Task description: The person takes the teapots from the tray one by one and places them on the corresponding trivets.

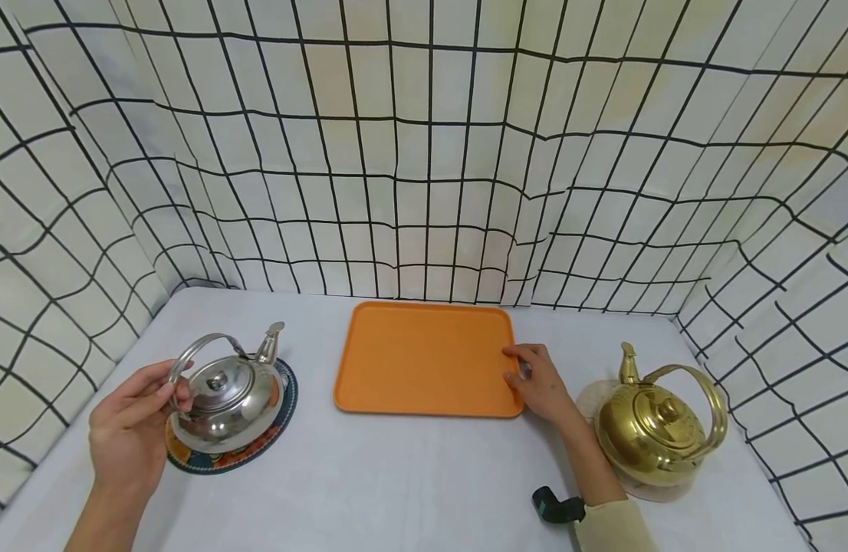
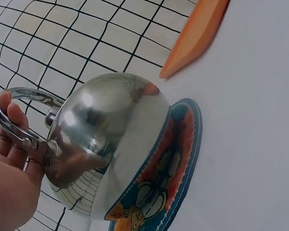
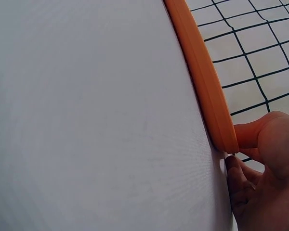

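Note:
My left hand grips the arched handle of a shiny silver kettle, fingers curled round it. The kettle appears to sit on a round, colourful patterned mat, its spout pointing away to the right. In the left wrist view, the kettle stands over the mat. My right hand pinches the right edge of an orange rectangular tray lying at the table's back middle. In the right wrist view, the thumb is over the tray rim, with other fingers low by the table.
A gold kettle stands on a pale round mat at the right, beside my right forearm. Grid-patterned cloth walls enclose the white table at the back and sides. A black wrist device sticks out from my right wrist.

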{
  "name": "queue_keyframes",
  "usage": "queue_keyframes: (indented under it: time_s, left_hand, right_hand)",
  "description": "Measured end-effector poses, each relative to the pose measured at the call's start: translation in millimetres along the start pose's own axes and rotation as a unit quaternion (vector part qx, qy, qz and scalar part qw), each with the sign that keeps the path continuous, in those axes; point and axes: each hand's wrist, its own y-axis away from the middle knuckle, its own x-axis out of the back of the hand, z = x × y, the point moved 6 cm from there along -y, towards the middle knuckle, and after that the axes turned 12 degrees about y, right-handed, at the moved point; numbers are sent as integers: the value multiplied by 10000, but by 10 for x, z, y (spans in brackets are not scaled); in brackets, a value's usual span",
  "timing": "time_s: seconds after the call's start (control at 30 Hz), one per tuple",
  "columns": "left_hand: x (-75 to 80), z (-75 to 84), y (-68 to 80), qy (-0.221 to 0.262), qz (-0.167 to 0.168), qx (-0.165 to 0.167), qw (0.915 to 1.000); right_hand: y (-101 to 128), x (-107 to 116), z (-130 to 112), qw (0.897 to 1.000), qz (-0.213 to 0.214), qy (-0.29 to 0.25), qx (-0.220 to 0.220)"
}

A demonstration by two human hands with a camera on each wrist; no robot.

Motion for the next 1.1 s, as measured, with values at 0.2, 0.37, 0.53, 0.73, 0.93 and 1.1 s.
queue_keyframes:
  time_s: [0.2,0.37,0.53,0.73,0.93,1.1]
  left_hand:
    - [29,-17,6,-250,-116,133,9995]
    - [3,-19,-5,-625,-631,280,9957]
    - [-15,-19,-13,-923,-844,316,9916]
    - [6,-30,-15,-1166,-647,349,9905]
    - [48,-34,7,-1012,5,226,9946]
    - [-26,31,-16,-2963,729,318,9518]
  right_hand:
    - [-4,11,7,10000,12,-1,20]
    - [-14,17,22,10000,-7,-29,-40]
    - [-6,27,18,10000,7,-60,39]
    - [3,35,15,9999,53,-97,108]
    - [1,19,-1,9998,82,-37,164]
    - [2,6,1,9999,30,-43,94]
